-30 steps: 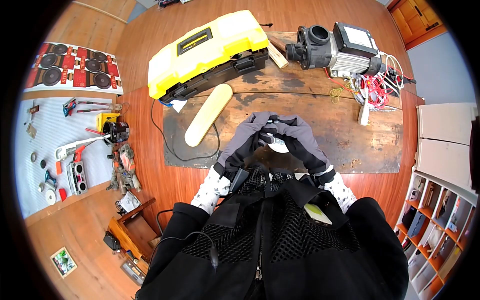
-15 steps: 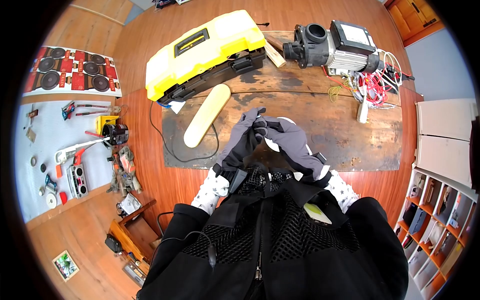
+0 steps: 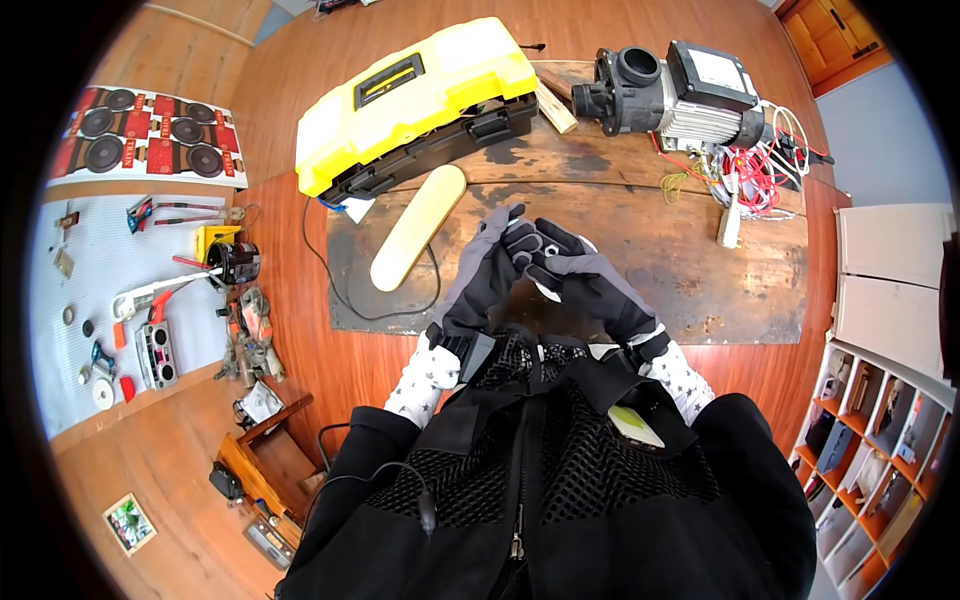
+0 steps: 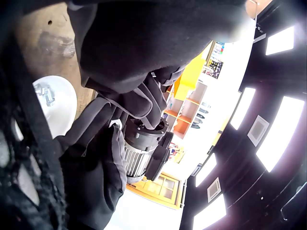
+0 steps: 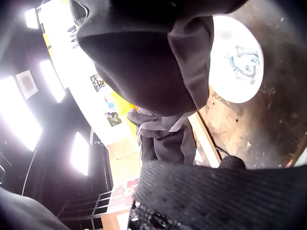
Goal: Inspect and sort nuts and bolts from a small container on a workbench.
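Observation:
Both hands wear grey-and-black gloves and meet low over the table. In the head view, the right hand (image 3: 600, 285) pinches a small metal nut (image 3: 551, 251), its fingers curled. Close on its left is the left hand (image 3: 490, 268), also with curled fingers. The left wrist view shows a small metal piece (image 4: 153, 74) at the fingers of the left hand (image 4: 139, 48); its shape is mostly hidden. Below the hands lies a white dish (image 5: 230, 86) holding several bolts and nuts (image 5: 245, 66), largely covered by the hands in the head view.
On the wooden table (image 3: 700, 290) are a yellow-and-black toolbox (image 3: 420, 95), a long pale-yellow rounded piece (image 3: 418, 228) with a black cable beside it, a wood block (image 3: 555, 108), a pump (image 3: 665, 100), and tangled wires (image 3: 755, 185) with a white plug.
The hands have drawn slightly apart from their overlapping hold. The right hand has turned, bringing the nut at its fingertips into clear view, and more of the left fingers shows.

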### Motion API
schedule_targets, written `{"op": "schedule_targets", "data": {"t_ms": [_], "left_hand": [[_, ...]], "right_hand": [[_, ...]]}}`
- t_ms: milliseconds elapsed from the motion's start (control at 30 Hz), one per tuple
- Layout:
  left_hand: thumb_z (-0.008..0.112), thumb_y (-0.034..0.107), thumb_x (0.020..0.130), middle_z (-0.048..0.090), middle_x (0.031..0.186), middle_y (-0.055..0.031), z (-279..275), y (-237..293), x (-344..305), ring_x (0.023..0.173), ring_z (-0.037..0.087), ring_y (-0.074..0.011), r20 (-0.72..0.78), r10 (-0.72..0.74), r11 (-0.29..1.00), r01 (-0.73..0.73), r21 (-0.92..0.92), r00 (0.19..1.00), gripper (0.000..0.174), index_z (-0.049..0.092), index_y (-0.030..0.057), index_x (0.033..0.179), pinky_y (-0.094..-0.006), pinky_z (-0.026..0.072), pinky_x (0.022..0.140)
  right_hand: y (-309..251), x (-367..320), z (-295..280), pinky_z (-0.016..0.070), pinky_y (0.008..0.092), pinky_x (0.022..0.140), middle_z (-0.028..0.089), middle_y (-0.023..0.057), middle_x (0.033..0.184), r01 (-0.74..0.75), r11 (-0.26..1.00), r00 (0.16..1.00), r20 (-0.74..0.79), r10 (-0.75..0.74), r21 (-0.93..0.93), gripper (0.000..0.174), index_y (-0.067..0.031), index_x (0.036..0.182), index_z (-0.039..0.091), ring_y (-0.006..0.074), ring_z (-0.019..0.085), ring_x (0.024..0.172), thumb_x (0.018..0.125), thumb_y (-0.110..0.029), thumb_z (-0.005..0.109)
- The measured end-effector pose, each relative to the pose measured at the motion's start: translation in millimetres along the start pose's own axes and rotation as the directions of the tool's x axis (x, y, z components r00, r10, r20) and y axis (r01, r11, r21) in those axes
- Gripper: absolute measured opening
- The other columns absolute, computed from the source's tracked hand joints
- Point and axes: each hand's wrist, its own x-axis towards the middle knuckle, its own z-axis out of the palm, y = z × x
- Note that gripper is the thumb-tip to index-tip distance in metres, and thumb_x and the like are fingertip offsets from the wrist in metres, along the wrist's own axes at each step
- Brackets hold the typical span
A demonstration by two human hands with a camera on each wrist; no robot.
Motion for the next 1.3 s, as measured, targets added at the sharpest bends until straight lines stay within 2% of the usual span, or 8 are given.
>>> {"op": "schedule_targets", "data": {"t_ms": [133, 200, 433, 567, 900, 1067, 1133, 1300], "left_hand": [[0.056, 0.038, 0.102, 0.039, 0.079, 0.0029, -5.1, 0.1, 3.1, 0.071, 0.042, -0.0094, 0.128, -0.009, 0.999, 0.005, 0.035, 0.992, 0.043, 0.05, 0.0039, 0.129, -0.0211, 0.0372, 0.059], [0.055, 0.038, 0.103, 0.042, 0.08, 0.0025, -2.9, 0.3, -1.3, 0.072, 0.044, -0.0094, 0.068, -0.037, 0.995, 0.03, 0.094, 0.997, 0.044, 0.05, 0.0031, 0.128, -0.0213, 0.0374, 0.059], [0.052, 0.035, 0.104, 0.055, 0.085, -0.001, -4.8, 5.6, -14.3, 0.073, 0.052, -0.0093, 0.007, -0.113, 0.953, 0.106, 0.283, 0.994, 0.042, 0.056, 0.0005, 0.128, -0.0216, 0.0401, 0.06], [0.053, 0.034, 0.104, 0.067, 0.102, -0.0058, -9.6, 10.3, -16.3, 0.085, 0.063, -0.0113, 0.098, -0.106, 0.951, 0.072, 0.3, 0.99, 0.044, 0.055, -0.0009, 0.13, -0.0259, 0.0527, 0.074], [0.053, 0.036, 0.104, 0.069, 0.09, -0.0017, 19.7, 17.5, -29.4, 0.071, 0.062, -0.007, 0.015, -0.119, 0.883, 0.099, 0.459, 0.993, 0.041, 0.061, 0.0021, 0.125, -0.0183, 0.0503, 0.063], [0.055, 0.035, 0.103, 0.069, 0.09, -0.0024, 17.8, 17.4, -28.2, 0.068, 0.061, -0.0063, 0.013, -0.1, 0.879, 0.082, 0.47, 0.995, 0.038, 0.063, 0.0037, 0.123, -0.0187, 0.0502, 0.061], [0.057, 0.036, 0.101, 0.065, 0.124, -0.0056, 11.9, 17.1, -24.2, 0.085, 0.067, -0.0087, 0.032, -0.126, 0.878, 0.097, 0.468, 0.991, 0.044, 0.056, 0.0029, 0.13, -0.0205, 0.0535, 0.056], [0.059, 0.033, 0.101, 0.068, 0.116, -0.0063, 18.9, 16.9, -24.7, 0.083, 0.067, -0.0096, -0.017, -0.132, 0.83, 0.12, 0.545, 0.991, 0.04, 0.059, 0.003, 0.126, -0.0209, 0.054, 0.056]], "right_hand": [[-2.7, -13.0, 0.6, 0.0393, 0.0347, 0.114, 0.041, 0.015, 0.152, 0.17, 0.982, 0.98, 0.115, -0.16, -0.078, 0.058, 0.0015, 0.148, 0.037, 0.0236, 0.048, 0.135, 0.092, 0.008, 0.053], [-7.1, -18.9, 0.7, 0.0359, 0.0353, 0.117, 0.036, 0.0168, 0.156, 0.295, 0.904, 0.94, 0.263, -0.217, -0.309, 0.061, 0.0019, 0.15, 0.033, 0.0244, 0.044, 0.138, 0.093, 0.01, 0.051], [-10.9, -10.6, 0.8, 0.0392, 0.0382, 0.115, 0.041, 0.017, 0.152, 0.073, 0.995, 0.997, 0.012, -0.072, -0.064, 0.06, 0.003, 0.151, 0.03, 0.0271, 0.046, 0.136, 0.094, 0.007, 0.048], [-8.7, -5.8, -7.1, 0.0453, 0.037, 0.109, 0.047, 0.0176, 0.147, 0.097, 0.98, 0.995, -0.009, -0.1, -0.171, 0.057, 0.0024, 0.15, 0.034, 0.0262, 0.051, 0.132, 0.096, 0.004, 0.053], [-12.4, -4.8, -2.4, 0.055, 0.0274, 0.087, 0.063, 0.0097, 0.13, 0.138, 0.908, 0.99, 0.031, -0.137, -0.395, 0.049, -0.005, 0.145, 0.047, 0.0178, 0.063, 0.113, 0.098, -0.005, 0.06], [-8.5, -2.9, -5.0, 0.0548, 0.0269, 0.086, 0.064, 0.0058, 0.127, 0.148, 0.883, 0.987, 0.005, -0.162, -0.445, 0.046, -0.0051, 0.142, 0.051, 0.0132, 0.063, 0.106, 0.097, -0.006, 0.062], [-10.1, -5.0, 1.1, 0.0548, 0.0266, 0.086, 0.064, 0.0049, 0.126, 0.141, 0.896, 0.987, -0.007, -0.159, -0.42, 0.045, -0.005, 0.141, 0.052, 0.0118, 0.063, 0.103, 0.097, -0.006, 0.063], [-9.2, -9.1, 11.1, 0.0525, 0.026, 0.088, 0.066, 0.0037, 0.121, 0.152, 0.764, 0.977, -0.023, -0.213, -0.627, 0.039, -0.0026, 0.133, 0.059, 0.0124, 0.062, 0.104, 0.095, -0.005, 0.064]]}}
